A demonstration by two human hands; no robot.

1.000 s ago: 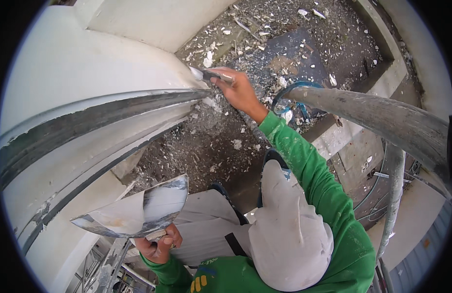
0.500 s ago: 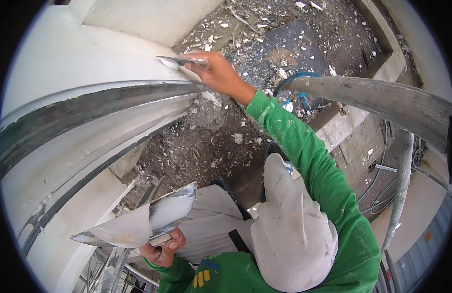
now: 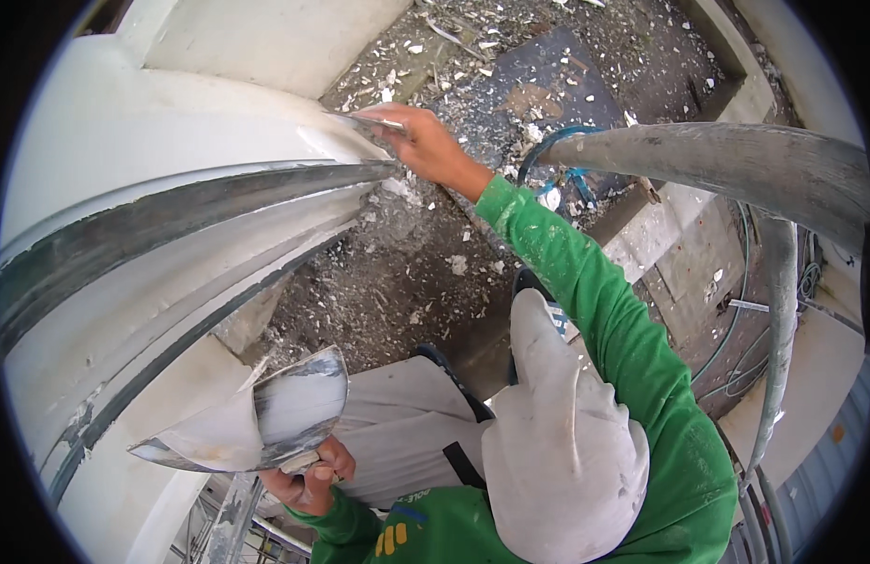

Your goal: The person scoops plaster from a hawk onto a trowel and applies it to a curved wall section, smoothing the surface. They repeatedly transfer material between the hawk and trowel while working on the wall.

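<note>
The right hand [image 3: 425, 141] pinches a thin, flat grey metal blade [image 3: 382, 123] at the edge of a smooth off-white wall [image 3: 200, 117]. The left hand [image 3: 313, 477] closes its fingers round the pale blocky handle [image 3: 301, 462] of a broad, curved grey plate smeared white [image 3: 301, 406], over the person's lap. A long dark-grey ledge [image 3: 200, 199] runs below the wall, between the two hands. A thick weathered grey pole [image 3: 707, 160] juts in from the right, near the right forearm, with a blue band [image 3: 538, 155] by its far end; a thinner upright grey pole [image 3: 779, 320] stands beneath. White chips litter the dark ground [image 3: 397, 291] and a dark flat sheet [image 3: 548, 80]. The green long-sleeved top [image 3: 444, 526] bears partly hidden pale lettering and slanted yellow bars [image 3: 391, 539].
</note>
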